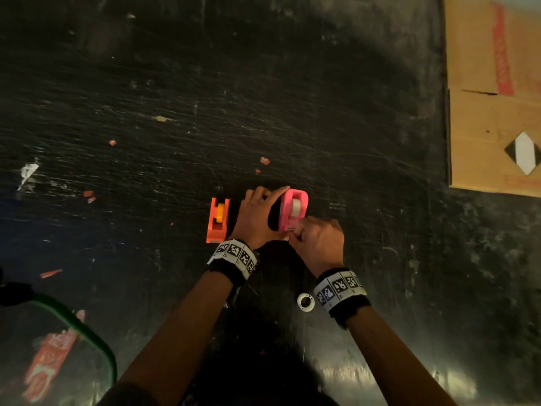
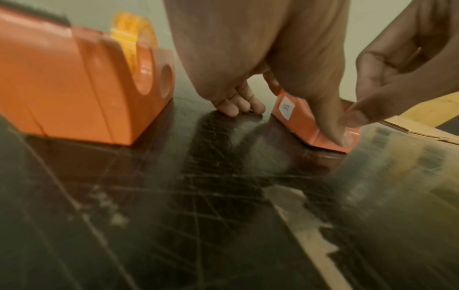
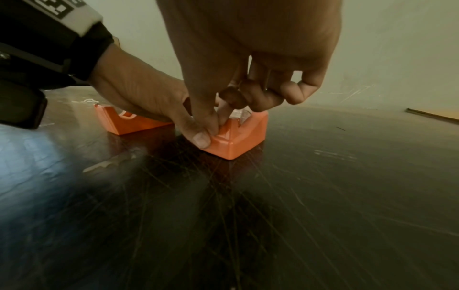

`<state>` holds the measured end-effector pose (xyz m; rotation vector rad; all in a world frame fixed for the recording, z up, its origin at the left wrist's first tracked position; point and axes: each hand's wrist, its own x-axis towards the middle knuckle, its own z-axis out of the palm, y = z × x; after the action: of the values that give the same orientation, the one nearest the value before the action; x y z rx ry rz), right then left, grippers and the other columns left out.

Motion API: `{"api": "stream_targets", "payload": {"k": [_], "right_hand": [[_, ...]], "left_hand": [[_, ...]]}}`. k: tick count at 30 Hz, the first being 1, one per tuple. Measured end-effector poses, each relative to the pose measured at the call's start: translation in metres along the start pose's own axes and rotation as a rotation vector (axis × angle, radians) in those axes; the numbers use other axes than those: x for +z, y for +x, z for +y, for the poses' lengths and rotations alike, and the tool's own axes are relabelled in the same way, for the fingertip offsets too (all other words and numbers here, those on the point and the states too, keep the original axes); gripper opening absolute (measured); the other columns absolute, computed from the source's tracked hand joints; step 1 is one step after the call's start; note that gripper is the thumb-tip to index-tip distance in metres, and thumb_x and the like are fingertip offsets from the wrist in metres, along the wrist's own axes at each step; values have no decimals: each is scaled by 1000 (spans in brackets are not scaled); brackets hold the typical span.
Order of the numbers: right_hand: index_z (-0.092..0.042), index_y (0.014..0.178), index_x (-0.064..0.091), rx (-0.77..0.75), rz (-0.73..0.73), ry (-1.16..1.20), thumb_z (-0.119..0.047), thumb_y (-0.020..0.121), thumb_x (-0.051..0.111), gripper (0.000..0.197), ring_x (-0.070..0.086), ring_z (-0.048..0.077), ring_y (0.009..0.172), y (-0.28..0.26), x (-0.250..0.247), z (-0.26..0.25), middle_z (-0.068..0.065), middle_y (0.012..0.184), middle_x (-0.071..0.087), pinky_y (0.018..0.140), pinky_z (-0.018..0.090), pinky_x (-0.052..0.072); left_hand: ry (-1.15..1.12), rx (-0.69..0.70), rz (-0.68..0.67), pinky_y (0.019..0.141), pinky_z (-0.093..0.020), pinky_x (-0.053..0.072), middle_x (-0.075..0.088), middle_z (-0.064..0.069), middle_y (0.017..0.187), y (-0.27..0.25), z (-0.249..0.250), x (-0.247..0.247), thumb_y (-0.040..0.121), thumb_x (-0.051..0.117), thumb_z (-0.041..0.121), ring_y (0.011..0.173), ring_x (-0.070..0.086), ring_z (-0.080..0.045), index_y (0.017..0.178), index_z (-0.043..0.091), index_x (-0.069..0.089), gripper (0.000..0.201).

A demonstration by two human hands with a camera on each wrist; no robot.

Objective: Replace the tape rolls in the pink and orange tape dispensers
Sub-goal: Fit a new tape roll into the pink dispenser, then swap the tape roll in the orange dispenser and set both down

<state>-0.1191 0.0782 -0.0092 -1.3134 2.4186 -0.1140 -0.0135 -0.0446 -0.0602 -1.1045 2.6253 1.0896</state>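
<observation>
Left hand [image 1: 255,218] steadies the pink dispenser [image 1: 293,210] (white roll seated); right hand [image 1: 317,240] fingertips pinch together at its cutter end; orange dispenser [image 1: 218,219] beside.

Dim warm light, glare patches on scratched dark tabletop [image 1: 336,118], head shadow near btm, wrist views blurry w/ edge distortion

No wording can be read anywhere. The white wristbands [image 1: 233,255] on both wrists carry black-and-white square code markers, patterns only. The cardboard box [image 1: 480,118] bears a red printed tape strip [image 1: 503,51], its lettering too blurred to read, and a black-and-white diamond sign [image 1: 524,153]. A small white sticker [image 2: 286,108] on the side of the pink tape dispenser [image 2: 310,125] shows faint marks, perhaps handwriting. A red wrapper [image 1: 48,364] on the tabletop [image 1: 263,98] has white print, illegible.
</observation>
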Motion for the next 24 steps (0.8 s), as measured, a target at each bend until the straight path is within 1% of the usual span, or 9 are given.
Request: {"api": "stream_targets", "payload": {"k": [3,7,8,10,13,15,17,20,24], "right_hand": [[-20,70,68,-19,2,6,-23,75,79,12,68,29,65,-2,-4,-1,3,72,71,73,40,52],[-20,82,75,-53,46,62,-21,73,79,10,71,30,73,-10,-17,-5,4,81,74,70,39,56],[-21,87,76,-64,42,60,-23,74,79,14,72,29,76,-13,-22,-8,3,86,75,71,38,56],[-21,99,75,-84,18,43,-27,79,77,21,71,28,85,-18,-30,-17,3,96,75,75,37,57],[-23,107,72,-129,26,74,-28,85,74,23,71,24,92,-23,-39,-33,0,103,74,78,37,58],[-25,113,71,-171,19,113,-29,87,73,26,69,18,93,-23,-42,-45,-4,101,72,79,35,57],[-26,119,68,-232,4,146,-29,88,74,32,68,12,88,-20,-41,-58,-6,104,70,78,33,59],[-26,127,64,-283,-47,239,-26,85,78,44,67,7,79,-13,-33,-73,-5,113,68,76,33,62],[-24,136,58,-277,-133,326,-20,83,81,58,70,8,86,1,-16,-84,0,125,65,79,35,63]], "left_hand": [[-13,-3,-32,99,-41,40,45,-5,132,-2,4,-6,54,91,44,120,41,-26,152,40,24,119],[-91,-3,-91,108,-43,40,46,-8,134,-14,12,-24,61,90,20,127,40,-26,156,35,16,122],[-131,-5,-83,109,-41,39,49,-9,133,-21,13,-30,64,88,15,128,42,-26,156,33,17,118],[-189,2,-25,109,-35,39,55,-7,129,-38,12,-42,68,83,7,124,47,-22,154,30,27,105],[-230,-2,146,101,-32,46,62,-2,115,-70,1,-63,72,80,9,110,56,-17,143,28,49,80],[-253,-62,233,97,-28,47,64,1,110,-91,-13,-77,75,79,12,103,58,-13,137,27,54,69],[-295,-137,286,94,-30,49,66,1,106,-109,-31,-89,77,78,11,97,60,-12,133,25,58,61],[-322,-241,281,88,-28,52,66,0,103,-124,-58,-99,80,77,10,87,59,-9,128,23,61,53],[-348,-288,252,85,-31,55,69,-1,99,-123,-84,-99,82,76,11,77,61,-11,129,22,61,50]]}}
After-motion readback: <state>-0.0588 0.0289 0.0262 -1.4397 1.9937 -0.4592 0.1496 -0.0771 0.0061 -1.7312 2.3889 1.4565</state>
